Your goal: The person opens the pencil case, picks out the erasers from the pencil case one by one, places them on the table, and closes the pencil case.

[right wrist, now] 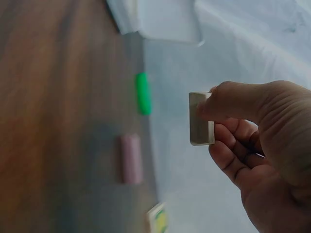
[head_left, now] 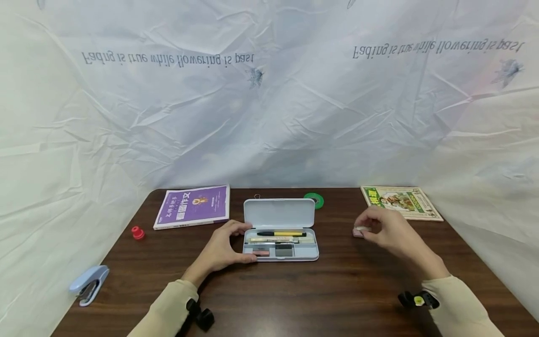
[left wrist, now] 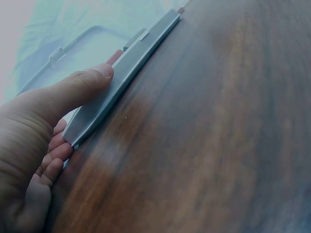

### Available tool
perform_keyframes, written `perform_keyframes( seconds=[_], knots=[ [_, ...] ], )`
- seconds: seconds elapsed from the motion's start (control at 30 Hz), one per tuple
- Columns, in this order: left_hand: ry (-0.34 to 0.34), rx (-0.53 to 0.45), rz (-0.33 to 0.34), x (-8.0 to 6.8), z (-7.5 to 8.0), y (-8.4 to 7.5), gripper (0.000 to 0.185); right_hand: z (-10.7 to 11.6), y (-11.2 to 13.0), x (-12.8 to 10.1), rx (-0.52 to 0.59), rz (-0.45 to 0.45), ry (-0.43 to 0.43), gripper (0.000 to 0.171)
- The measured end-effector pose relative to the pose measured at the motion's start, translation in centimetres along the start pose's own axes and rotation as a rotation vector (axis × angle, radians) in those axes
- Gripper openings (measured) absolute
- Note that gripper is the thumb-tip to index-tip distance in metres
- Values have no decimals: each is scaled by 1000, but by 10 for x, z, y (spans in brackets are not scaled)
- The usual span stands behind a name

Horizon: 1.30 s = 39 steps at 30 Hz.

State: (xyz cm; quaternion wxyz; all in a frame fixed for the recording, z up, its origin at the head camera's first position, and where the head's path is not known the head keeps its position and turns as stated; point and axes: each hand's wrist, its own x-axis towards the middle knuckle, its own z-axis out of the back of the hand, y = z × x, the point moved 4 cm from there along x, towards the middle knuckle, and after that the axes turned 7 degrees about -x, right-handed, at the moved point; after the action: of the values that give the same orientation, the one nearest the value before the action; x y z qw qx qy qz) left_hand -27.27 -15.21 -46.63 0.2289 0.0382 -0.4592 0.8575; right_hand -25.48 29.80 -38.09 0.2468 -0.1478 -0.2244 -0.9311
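The right hand (head_left: 385, 231) pinches a white eraser (right wrist: 200, 119) above the desk (head_left: 337, 290), well right of the open case (head_left: 280, 242). The left hand (head_left: 225, 248) grips the case's left end, long axis left-right.

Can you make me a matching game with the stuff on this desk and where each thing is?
Things:
1. white eraser
2. pencil case
3. stapler
4. purple book

Places:
A. lies at the near left corner of the table
B. pinched in the right hand
C. lies at the back left of the table
D. open in the middle, with the left hand gripping its left end

Pairs: 1-B, 2-D, 3-A, 4-C
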Motion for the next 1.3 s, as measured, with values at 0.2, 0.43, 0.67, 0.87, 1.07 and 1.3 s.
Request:
perform_keyframes(
  seconds=[0.2, 0.43, 0.67, 0.87, 1.07, 1.3],
  knots=[
    [3, -4, 7, 0, -1, 1, 89, -19, -22, -14, 25, -34, 101, 35],
    [7, -1, 0, 2, -1, 0, 88, -30, -32, -19, 22, -60, 213, 33],
    [4, -3, 3, 1, 0, -1, 88, -29, -29, -17, 55, -29, 295, 28],
    [7, -5, 7, 0, 1, -1, 88, -17, -21, -8, 53, -34, 225, 21],
    [6, -2, 9, 1, 1, 0, 88, -7, 0, 10, 49, 2, 23, 31],
    [6, -1, 15, 1, 1, 0, 88, -8, 32, 39, 134, 76, -55, 36]
  ],
)
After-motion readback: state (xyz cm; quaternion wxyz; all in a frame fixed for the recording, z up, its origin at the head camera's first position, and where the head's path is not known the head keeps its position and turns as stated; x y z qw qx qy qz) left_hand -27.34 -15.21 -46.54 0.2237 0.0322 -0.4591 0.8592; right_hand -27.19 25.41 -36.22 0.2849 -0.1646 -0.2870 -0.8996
